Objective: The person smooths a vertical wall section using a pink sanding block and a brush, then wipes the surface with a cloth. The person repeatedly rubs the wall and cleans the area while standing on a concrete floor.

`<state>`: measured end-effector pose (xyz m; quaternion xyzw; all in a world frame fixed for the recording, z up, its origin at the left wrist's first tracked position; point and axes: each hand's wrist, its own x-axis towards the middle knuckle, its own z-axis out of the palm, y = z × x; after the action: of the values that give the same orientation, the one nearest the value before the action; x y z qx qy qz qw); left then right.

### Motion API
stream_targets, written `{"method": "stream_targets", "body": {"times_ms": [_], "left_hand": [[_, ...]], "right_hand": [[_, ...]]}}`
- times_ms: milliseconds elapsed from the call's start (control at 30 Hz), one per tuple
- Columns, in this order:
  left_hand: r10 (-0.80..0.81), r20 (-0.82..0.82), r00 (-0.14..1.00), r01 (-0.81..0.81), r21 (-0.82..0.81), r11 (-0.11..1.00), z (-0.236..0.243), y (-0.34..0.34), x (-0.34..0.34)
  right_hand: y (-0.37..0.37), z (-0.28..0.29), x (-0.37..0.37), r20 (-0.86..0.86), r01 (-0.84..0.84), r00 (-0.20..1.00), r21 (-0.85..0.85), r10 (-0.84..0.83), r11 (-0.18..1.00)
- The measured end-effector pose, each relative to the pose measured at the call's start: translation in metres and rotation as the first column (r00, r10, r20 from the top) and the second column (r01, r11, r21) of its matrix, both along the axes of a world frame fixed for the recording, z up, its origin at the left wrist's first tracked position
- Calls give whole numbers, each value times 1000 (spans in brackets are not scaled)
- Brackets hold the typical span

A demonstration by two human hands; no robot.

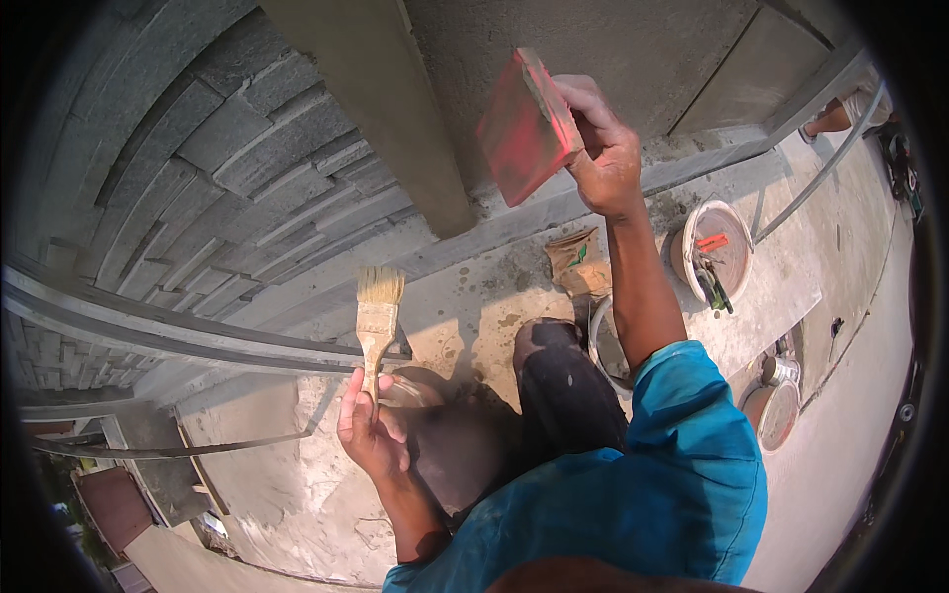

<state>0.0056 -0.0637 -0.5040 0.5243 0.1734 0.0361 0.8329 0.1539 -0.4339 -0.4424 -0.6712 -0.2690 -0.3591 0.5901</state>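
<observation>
My left hand is closed round the wooden handle of a flat paintbrush, its pale bristles pointing up and away from me. Raised in front of the plastered wall, my right hand grips a red plastering float from its right side. The float is tilted, with grey mortar smeared on its face and edge. Its handle is hidden behind my fingers. To the left of the float stands a smooth grey plastered pillar, and the float appears apart from it.
Rough stone cladding and a bent metal rail lie on the left. A torn paper bag and a bucket with tools sit near my right arm. More containers, a hose and another person's leg are at right.
</observation>
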Motion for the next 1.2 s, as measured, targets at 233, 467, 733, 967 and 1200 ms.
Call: {"method": "stream_targets", "body": {"times_ms": [233, 467, 733, 967, 1200], "left_hand": [[10, -35, 999, -9, 16, 1000, 13, -16, -2], [-8, -16, 1000, 9, 50, 999, 7, -13, -4], [8, -24, 1000, -7, 27, 1000, 2, -12, -2], [-42, 34, 999, 43, -44, 998, 3, -8, -4], [-32, 35, 999, 33, -52, 998, 6, -9, -7]], "right_hand": [[13, 50, 30, -4, -49, 999, -14, 49, 999], [21, 49, 46, 56, -34, 998, -80, 38, 996], [26, 60, 42, 45, 84, 996, -185, -76, 979], [21, 15, 50, -146, -24, 989, -138, 4, 990], [25, -98, 28, -551, -45, 834, -73, -3, 996]]}}
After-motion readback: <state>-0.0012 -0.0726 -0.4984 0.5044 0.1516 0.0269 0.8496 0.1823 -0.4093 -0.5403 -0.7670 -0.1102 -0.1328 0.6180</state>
